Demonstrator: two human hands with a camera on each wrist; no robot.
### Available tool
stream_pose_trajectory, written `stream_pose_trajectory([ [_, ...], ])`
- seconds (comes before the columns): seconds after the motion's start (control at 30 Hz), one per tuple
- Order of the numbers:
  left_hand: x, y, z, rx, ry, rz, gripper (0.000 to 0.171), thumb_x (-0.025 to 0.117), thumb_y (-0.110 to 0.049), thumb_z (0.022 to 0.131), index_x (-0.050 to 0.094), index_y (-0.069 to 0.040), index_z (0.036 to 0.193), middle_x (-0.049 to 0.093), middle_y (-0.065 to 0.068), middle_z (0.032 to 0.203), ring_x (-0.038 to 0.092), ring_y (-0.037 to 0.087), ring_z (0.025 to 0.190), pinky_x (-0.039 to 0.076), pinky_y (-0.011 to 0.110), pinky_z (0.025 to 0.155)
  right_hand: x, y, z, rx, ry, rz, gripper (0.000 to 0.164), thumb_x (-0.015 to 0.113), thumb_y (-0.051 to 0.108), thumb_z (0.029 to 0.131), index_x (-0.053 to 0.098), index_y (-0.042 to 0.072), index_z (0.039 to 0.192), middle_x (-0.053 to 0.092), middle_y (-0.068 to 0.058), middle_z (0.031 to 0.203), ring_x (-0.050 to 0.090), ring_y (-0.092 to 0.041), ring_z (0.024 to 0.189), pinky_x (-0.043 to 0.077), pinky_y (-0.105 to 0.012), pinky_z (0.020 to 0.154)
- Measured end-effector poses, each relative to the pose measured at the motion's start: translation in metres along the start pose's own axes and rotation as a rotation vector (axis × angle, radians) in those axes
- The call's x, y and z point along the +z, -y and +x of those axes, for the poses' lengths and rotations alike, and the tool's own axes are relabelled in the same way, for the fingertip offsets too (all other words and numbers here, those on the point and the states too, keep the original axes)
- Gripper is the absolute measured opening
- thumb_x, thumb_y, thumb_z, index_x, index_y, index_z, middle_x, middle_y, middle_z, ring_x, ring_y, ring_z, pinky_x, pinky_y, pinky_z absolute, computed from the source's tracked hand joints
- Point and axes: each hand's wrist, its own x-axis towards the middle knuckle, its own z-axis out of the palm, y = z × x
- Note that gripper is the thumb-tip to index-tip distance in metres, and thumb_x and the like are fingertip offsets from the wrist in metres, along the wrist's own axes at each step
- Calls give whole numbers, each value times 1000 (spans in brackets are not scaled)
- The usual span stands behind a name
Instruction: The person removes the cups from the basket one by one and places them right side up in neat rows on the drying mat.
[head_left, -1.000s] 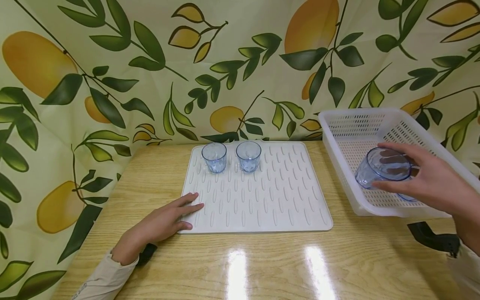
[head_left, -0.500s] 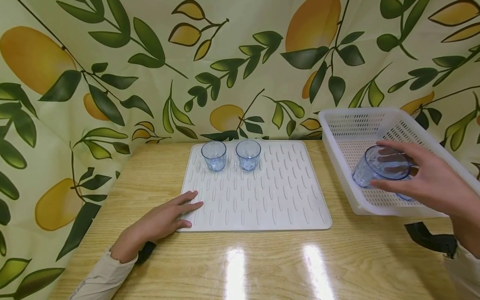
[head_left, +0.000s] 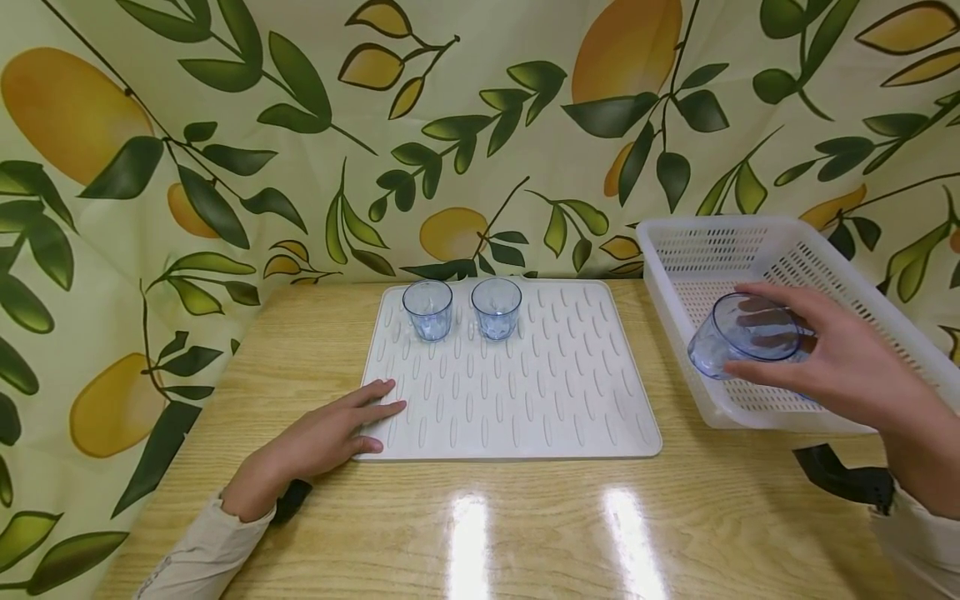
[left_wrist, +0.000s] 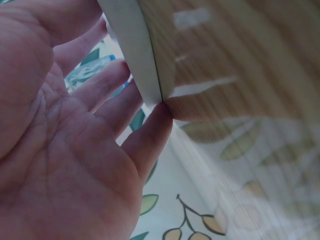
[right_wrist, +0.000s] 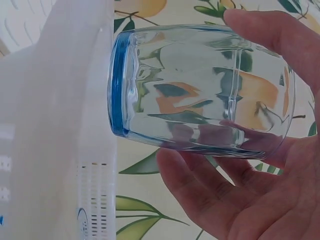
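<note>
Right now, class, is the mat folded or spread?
Spread: the head view shows the mat flat on the table, two glasses on it, left hand at its edge.

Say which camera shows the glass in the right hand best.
The right wrist view: the glass looks large, side-on and nearly whole. The head view shows it smaller, tilted, partly covered by the right hand. I can't make it out in the left wrist view.
</note>
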Motion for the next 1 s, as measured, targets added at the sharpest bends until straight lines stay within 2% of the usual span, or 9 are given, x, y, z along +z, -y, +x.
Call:
stream_pose_trajectory([
  [0.17,0,-1,0,3,-7,-1,59,69,-29,92,51,-19,147,35,12,161,38,37,146,43,54,109,2,4,0,-9,10,-6,89,89,28,74,43,18,150,45,-23,130,47,-21,100,30,5,70],
  [0.33,0,-1,0,7,-7,5,59,69,-29,92,51,-19,147,35,12,161,38,37,146,44,53,108,3,8,0,-10,24,12,90,89,28,75,41,19,151,43,-25,132,48,-39,105,30,5,69],
  [0.43,-1,-2,0,0,-5,-4,59,69,-28,92,51,-19,147,35,12,161,37,36,147,43,53,109,3,9,-1,-20,18,31,89,89,26,75,43,22,150,44,-23,132,50,-22,105,32,5,70],
  [0.57,0,-2,-1,10,-14,-4,58,69,-27,92,51,-19,147,34,13,161,39,38,145,45,53,107,5,9,-2,-52,4,53,87,90,22,74,45,24,149,45,-20,132,43,2,94,34,5,73],
  [0.8,0,-2,0,22,-52,-22,55,69,-26,92,54,-21,145,33,19,156,34,44,144,41,57,110,8,10,-2,-77,-10,65,87,90,20,73,47,24,148,47,-15,130,43,7,94,34,6,75],
  [1.0,0,0,0,8,-40,-14,57,69,-27,91,53,-23,145,35,17,155,34,44,145,41,57,110,8,12,-2,-83,-9,67,88,90,20,73,46,26,148,48,-10,130,45,7,95,35,5,75],
])
